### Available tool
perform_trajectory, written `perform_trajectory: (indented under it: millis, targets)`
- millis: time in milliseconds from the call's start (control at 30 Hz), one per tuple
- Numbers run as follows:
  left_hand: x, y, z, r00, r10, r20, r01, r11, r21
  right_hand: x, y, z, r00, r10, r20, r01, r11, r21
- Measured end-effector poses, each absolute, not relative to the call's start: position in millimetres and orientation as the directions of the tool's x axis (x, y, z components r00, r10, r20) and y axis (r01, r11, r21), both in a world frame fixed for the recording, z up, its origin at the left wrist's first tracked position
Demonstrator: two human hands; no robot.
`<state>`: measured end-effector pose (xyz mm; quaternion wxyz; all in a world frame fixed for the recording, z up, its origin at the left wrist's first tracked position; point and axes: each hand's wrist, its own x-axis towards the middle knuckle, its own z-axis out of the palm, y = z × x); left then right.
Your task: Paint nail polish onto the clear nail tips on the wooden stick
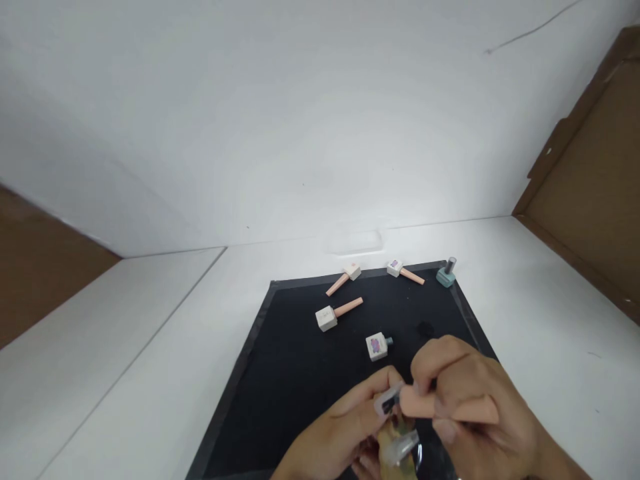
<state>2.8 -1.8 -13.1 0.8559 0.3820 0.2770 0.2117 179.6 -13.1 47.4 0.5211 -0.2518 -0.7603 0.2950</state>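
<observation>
At the lower right, my right hand (473, 407) pinches the peach-coloured nail polish cap (420, 403), its brush end pointing left. The dark brush tip meets a clear nail-like piece (389, 400) at the thumb of my left hand (345, 423). My left fingers are curled around a yellowish shape (393, 453), blurred and partly hidden. A second clear piece (403, 445) shows just below. Beyond my hands, an uncapped white nail polish bottle (376, 347) lies on the black mat (280, 380), its bare neck to the right.
Peach-capped white bottles (326, 319) lie on the mat, including one at its back edge (353, 271) and another farther right (395, 267). A teal bottle (445, 277) with a silver cap stands at the back right corner. White walls and brown cardboard panels (590, 167) enclose the space.
</observation>
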Motion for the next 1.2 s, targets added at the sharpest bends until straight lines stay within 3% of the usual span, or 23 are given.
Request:
perform_trajectory:
  millis: [133,300,467,600,800,967,1100,1200]
  targets:
    - [3.6,-1.1,-11.2,0.758,0.560,-0.336,-0.123,0.628,0.768,178.4,-13.3,47.6,-0.230,0.702,0.674,0.051,0.700,-0.712]
    - [3.2,-0.7,-13.3,0.745,0.569,-0.347,-0.133,0.637,0.759,180.2,-13.1,47.4,-0.340,0.676,0.654,0.044,0.706,-0.707]
    - [1.0,0.3,-15.1,0.769,0.548,-0.330,-0.137,0.645,0.752,177.0,-12.7,47.4,-0.202,0.693,0.692,0.040,0.712,-0.701]
    - [1.3,0.6,-11.8,0.743,0.578,-0.337,-0.148,0.633,0.760,176.1,-11.3,47.0,-0.313,0.664,0.679,0.038,0.723,-0.690]
    - [-3.4,-2.7,-16.1,0.761,0.562,-0.324,-0.200,0.679,0.707,175.4,-14.1,47.4,-0.204,0.688,0.697,0.044,0.717,-0.695]
    - [-0.6,-2.3,-11.1,0.717,0.589,-0.373,-0.210,0.692,0.691,175.6,-12.3,48.7,-0.291,0.674,0.679,0.055,0.720,-0.692]
    - [3.2,0.2,-6.9,0.750,0.577,-0.324,-0.257,0.705,0.662,174.7,-9.2,46.7,-0.220,0.652,0.726,0.028,0.748,-0.663]
    - [3.0,1.1,-8.6,0.724,0.584,-0.368,-0.226,0.705,0.672,174.6,-8.5,46.4,-0.244,0.644,0.725,-0.032,0.741,-0.670]
